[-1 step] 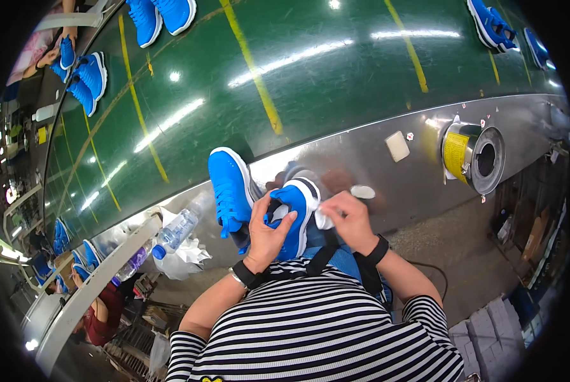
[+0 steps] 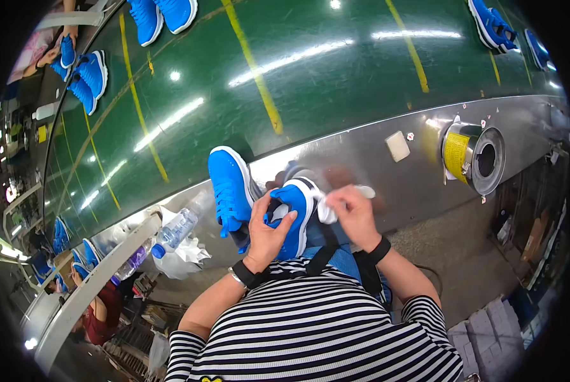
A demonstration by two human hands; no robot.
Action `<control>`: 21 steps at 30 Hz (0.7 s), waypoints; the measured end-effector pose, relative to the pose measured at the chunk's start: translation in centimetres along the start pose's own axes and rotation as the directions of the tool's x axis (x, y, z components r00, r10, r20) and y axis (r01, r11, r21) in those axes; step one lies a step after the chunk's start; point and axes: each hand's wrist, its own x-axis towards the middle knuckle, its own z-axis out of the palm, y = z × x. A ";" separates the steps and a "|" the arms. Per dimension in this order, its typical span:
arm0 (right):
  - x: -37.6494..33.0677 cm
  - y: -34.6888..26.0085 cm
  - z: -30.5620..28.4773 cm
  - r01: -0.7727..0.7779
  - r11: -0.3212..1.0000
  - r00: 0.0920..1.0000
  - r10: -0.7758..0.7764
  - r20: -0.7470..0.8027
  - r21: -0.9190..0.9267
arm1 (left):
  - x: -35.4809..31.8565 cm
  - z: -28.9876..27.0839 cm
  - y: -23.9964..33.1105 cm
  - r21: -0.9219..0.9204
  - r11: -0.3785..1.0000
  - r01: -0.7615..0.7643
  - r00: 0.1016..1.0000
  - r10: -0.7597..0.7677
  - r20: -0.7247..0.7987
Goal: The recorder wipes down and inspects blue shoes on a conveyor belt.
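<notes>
My left hand [image 2: 269, 232] grips a blue sneaker [image 2: 293, 243] with a white sole, near the front edge of the metal ledge. Its thumb and fingers pinch the collar by the shoe's opening. To the right of the sole, my right hand [image 2: 357, 218] pinches a small white cloth [image 2: 326, 211], which lies close against the white sole edge; whether it touches is hard to tell. Another blue sneaker [image 2: 229, 181] lies just left of the held one, its toe toward the belt and its laces showing.
Beyond the ledge [image 2: 425, 175] runs a green conveyor belt [image 2: 336, 79] with yellow lines, carrying blue sneakers [image 2: 173, 13]. A metal tin [image 2: 458, 153] and a pale block [image 2: 397, 146] are to the right. Left are a plastic bottle [image 2: 179, 228], a bag [image 2: 182, 262] and co-workers.
My right hand has shifted slightly to the right and up, drawing the cloth a little away from the sole. My left hand and the held sneaker stay in place.
</notes>
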 end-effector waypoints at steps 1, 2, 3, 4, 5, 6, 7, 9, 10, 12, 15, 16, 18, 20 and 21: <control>0.9 -1.0 0.0 -0.047 0.995 0.997 0.053 -0.058 0.093 | -0.1 0.0 -0.2 -0.003 1.000 -0.005 1.000 0.005 -0.007; 1.9 -1.7 0.1 -0.008 0.987 0.999 0.015 -0.038 0.160 | -0.1 0.0 -0.4 -0.007 1.000 -0.014 1.000 0.014 -0.011; 2.3 -2.0 0.6 -0.029 0.986 0.999 0.025 0.026 0.163 | -0.3 0.0 -0.4 -0.006 1.000 -0.016 1.000 0.016 -0.011; 2.9 -2.3 1.0 -0.043 0.985 0.995 0.029 0.090 0.165 | -0.3 0.0 -0.5 -0.001 1.000 -0.021 1.000 0.021 -0.018; 3.5 -2.4 1.4 -0.035 0.985 0.995 0.019 0.093 0.171 | -0.4 0.2 -0.6 -0.012 1.000 -0.014 1.000 0.013 -0.024; 3.9 -2.4 1.7 0.018 1.000 0.989 -0.022 0.143 0.022 | -0.3 0.2 -0.6 -0.024 1.000 -0.007 1.000 0.006 -0.030; 4.5 -2.4 1.9 0.078 0.989 0.979 -0.052 0.197 -0.126 | -0.2 0.3 -0.6 -0.017 1.000 -0.005 1.000 0.005 -0.007; 6.3 -1.5 2.4 0.172 0.972 0.968 -0.137 0.212 -0.160 | -0.1 0.4 -0.6 -0.003 1.000 -0.011 1.000 0.011 -0.003; 6.9 -1.6 2.7 0.259 0.946 0.950 -0.212 0.231 -0.197 | 0.0 0.5 -0.4 0.006 1.000 -0.011 1.000 0.011 0.005; 6.8 -1.9 2.8 0.247 0.942 0.950 -0.189 0.249 -0.227 | -0.2 0.4 -0.1 -0.002 1.000 -0.015 1.000 0.015 0.003; 4.5 -1.9 2.2 0.247 0.955 0.959 -0.218 0.179 -0.163 | -0.3 0.2 -0.1 0.000 1.000 -0.020 1.000 0.020 0.001; 3.6 -2.0 2.0 0.246 0.956 0.959 -0.215 0.183 -0.163 | -0.2 0.2 0.1 -0.001 1.000 -0.016 1.000 0.016 0.000; 2.4 -2.2 1.8 0.164 0.981 0.982 -0.152 0.115 -0.103 | -0.1 0.1 0.3 -0.010 1.000 0.004 1.000 -0.004 0.025; 3.3 -2.2 2.0 0.190 0.975 0.979 -0.179 0.097 -0.117 | 0.1 0.0 0.1 -0.003 1.000 -0.001 0.999 0.002 0.041; 4.3 -2.1 2.0 0.236 0.959 0.967 -0.216 0.133 -0.157 | 0.2 0.0 0.1 0.006 1.000 -0.007 0.999 0.007 0.051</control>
